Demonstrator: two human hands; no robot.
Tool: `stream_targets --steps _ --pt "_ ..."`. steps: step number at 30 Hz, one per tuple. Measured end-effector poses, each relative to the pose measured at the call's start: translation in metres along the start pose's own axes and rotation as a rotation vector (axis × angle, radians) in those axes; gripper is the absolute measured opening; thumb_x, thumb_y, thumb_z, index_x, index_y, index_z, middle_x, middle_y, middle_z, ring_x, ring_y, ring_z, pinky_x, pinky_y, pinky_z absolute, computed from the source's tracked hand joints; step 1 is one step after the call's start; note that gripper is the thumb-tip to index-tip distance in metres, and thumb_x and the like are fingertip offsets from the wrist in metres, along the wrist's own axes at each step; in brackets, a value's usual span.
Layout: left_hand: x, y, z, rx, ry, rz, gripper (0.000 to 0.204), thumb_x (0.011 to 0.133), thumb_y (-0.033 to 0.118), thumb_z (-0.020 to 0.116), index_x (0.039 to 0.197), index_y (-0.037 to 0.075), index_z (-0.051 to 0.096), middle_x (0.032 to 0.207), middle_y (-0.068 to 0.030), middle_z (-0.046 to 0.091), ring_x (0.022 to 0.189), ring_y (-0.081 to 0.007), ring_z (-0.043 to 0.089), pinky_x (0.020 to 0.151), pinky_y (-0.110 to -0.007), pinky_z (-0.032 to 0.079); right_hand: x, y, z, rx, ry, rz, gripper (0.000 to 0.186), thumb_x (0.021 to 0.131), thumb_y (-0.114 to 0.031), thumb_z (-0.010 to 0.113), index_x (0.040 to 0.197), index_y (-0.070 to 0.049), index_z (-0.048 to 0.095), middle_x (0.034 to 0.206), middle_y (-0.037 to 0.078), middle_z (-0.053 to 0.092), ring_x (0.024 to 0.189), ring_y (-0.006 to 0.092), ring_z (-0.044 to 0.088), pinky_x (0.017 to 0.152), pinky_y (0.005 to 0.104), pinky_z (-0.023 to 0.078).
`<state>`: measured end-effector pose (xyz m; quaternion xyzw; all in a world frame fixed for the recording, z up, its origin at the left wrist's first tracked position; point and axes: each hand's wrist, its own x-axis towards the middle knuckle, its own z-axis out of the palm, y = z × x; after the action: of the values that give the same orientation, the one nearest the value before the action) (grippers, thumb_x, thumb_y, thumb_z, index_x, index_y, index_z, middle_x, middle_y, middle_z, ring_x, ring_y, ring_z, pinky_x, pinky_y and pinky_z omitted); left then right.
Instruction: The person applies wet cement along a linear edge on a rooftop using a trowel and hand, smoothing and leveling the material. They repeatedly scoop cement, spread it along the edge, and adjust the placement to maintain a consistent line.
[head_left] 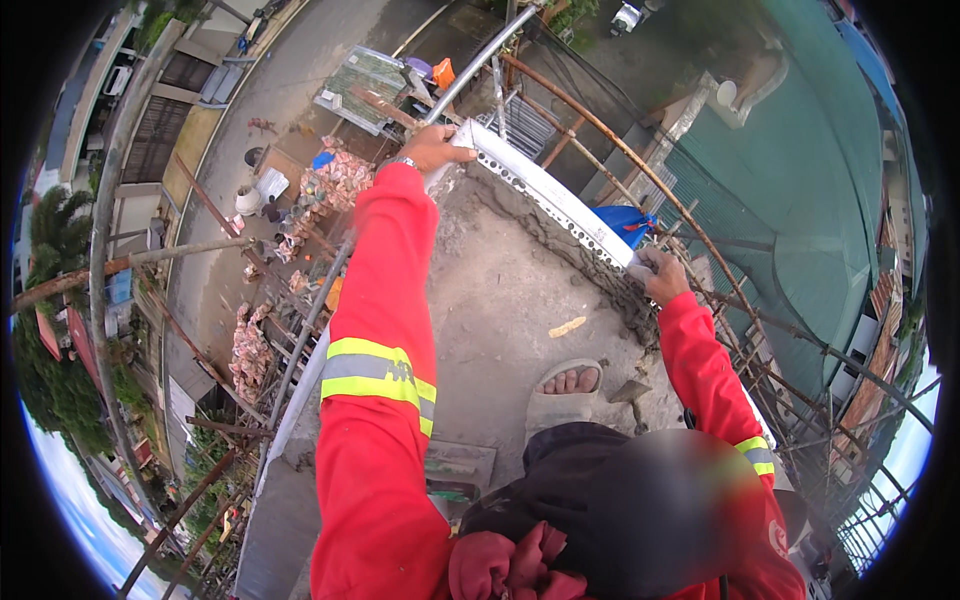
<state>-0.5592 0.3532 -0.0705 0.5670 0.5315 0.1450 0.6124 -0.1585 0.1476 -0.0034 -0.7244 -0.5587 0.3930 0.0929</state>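
A long white corner bead point(555, 197) with a row of round holes lies along the far edge of a concrete ledge point(490, 290). Its left end is in my left hand point(432, 148), with the thumb on the near side and the fingers over the corner. Toward the right end, my right hand point(660, 276) pinches the bead between thumb and fingers. A rough band of wet grey mortar point(590, 262) runs just below the holes. Near my sandalled foot point(568, 385) lies a small grey trowel-like tool point(629, 391). A yellowish scrap point(567, 327) rests on the concrete.
Beyond the ledge the ground is far below, with a road point(225, 130) and stacked pinkish sacks point(338, 178). Metal scaffold pipes point(480, 66) surround the ledge; green netting point(800, 190) hangs right. A blue bag point(622, 222) sits behind the bead. A grey board point(460, 462) lies by my left arm.
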Motion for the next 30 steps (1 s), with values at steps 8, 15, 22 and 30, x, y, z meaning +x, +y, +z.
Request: stream_targets --steps 8,15,22,30 --pt "-0.016 0.025 0.004 0.059 0.048 -0.002 0.063 0.073 0.024 0.078 0.119 -0.012 0.055 0.11 -0.0165 0.064 0.104 -0.0212 0.058 0.094 -0.028 0.04 0.003 0.009 0.0 0.045 -0.041 0.013 0.028 0.074 -0.023 0.071 0.095 -0.004 0.068 0.076 0.01 0.068 0.072 0.0215 0.065 0.07 0.0334 0.049" --pt "-0.005 0.01 0.002 0.15 0.077 -0.005 0.065 0.072 0.025 0.079 0.12 -0.012 0.055 0.11 -0.0164 0.064 0.103 -0.0219 0.058 0.093 -0.029 0.041 0.003 0.008 -0.001 0.023 -0.036 -0.006 0.029 0.074 -0.025 0.071 0.095 -0.005 0.068 0.077 0.011 0.068 0.073 0.0242 0.066 0.071 0.0353 0.05" --pt "0.004 -0.001 0.001 0.14 0.058 0.021 0.058 0.072 0.024 0.079 0.115 -0.009 0.059 0.105 -0.0132 0.065 0.096 -0.021 0.06 0.09 -0.029 0.043 0.003 0.01 0.001 0.081 -0.041 0.032 0.029 0.073 -0.026 0.072 0.093 -0.006 0.069 0.079 0.011 0.069 0.074 0.0241 0.066 0.071 0.0351 0.05" --pt "-0.002 0.005 0.003 0.168 0.073 0.023 0.055 0.074 0.022 0.078 0.115 -0.01 0.059 0.104 -0.0134 0.065 0.095 -0.02 0.06 0.088 -0.029 0.044 0.004 0.009 -0.001 0.034 -0.057 0.04 0.028 0.072 -0.026 0.072 0.092 -0.006 0.069 0.077 0.011 0.068 0.074 0.024 0.066 0.071 0.0353 0.05"
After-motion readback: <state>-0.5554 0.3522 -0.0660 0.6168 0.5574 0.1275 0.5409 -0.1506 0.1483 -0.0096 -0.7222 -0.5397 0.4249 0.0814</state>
